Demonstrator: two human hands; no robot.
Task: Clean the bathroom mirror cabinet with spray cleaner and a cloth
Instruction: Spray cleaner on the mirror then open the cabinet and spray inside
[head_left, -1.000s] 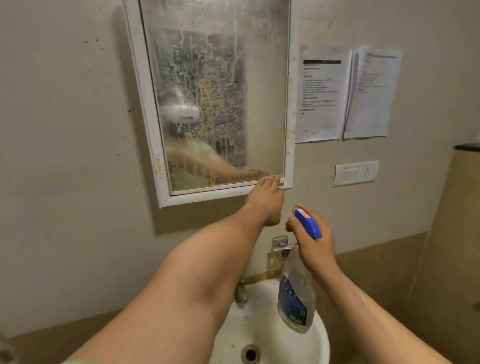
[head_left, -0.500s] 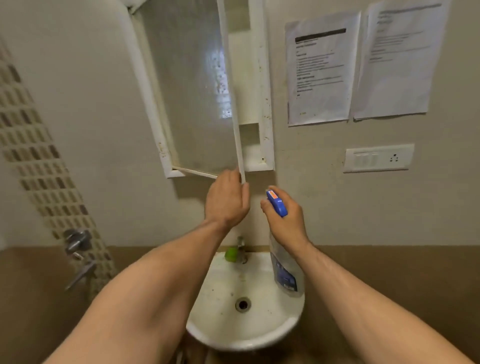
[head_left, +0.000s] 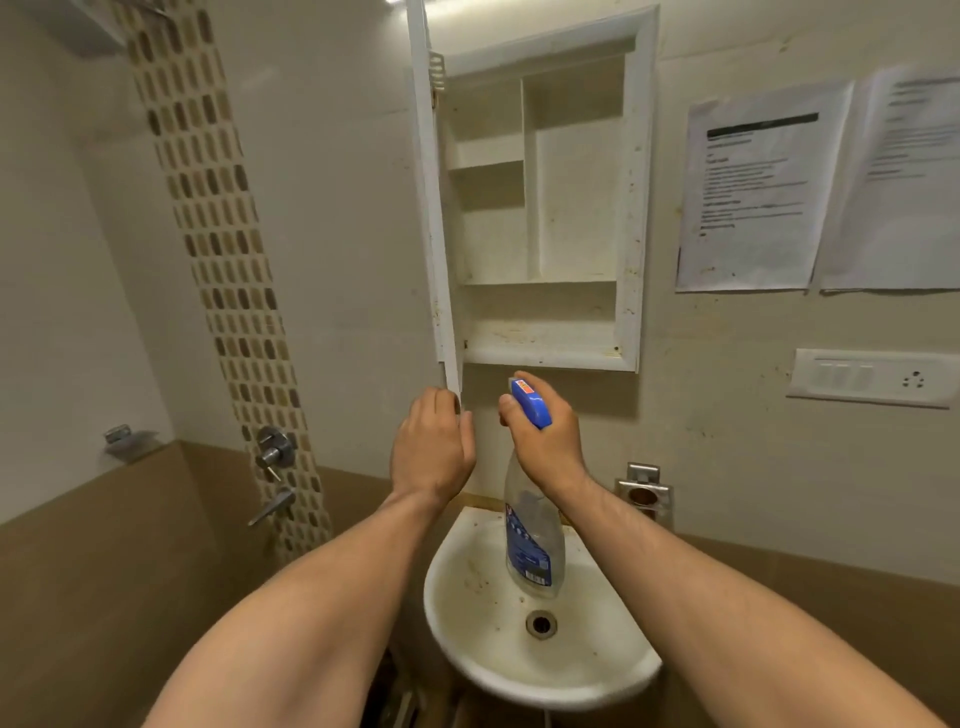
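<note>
White-framed mirror door (head_left: 434, 208), one, stands open edge-on, the left hand (head_left: 434, 447) curling fingers round its bottom corner; it looks light on its hinges, glass fragile, safest held by the frame. One white four-compartment cabinet (head_left: 636, 208) gapes. The right hand (head_left: 545, 441) grips one clear plastic spray bottle (head_left: 532, 545) by the neck above the white basin's (head_left: 519, 686) back edge, seemingly near-empty. No cloth visible.

1 head-worn view, facing forward-down, close to cabinet (head_left: 636, 208) ahead, sink (head_left: 467, 660) below.
</note>
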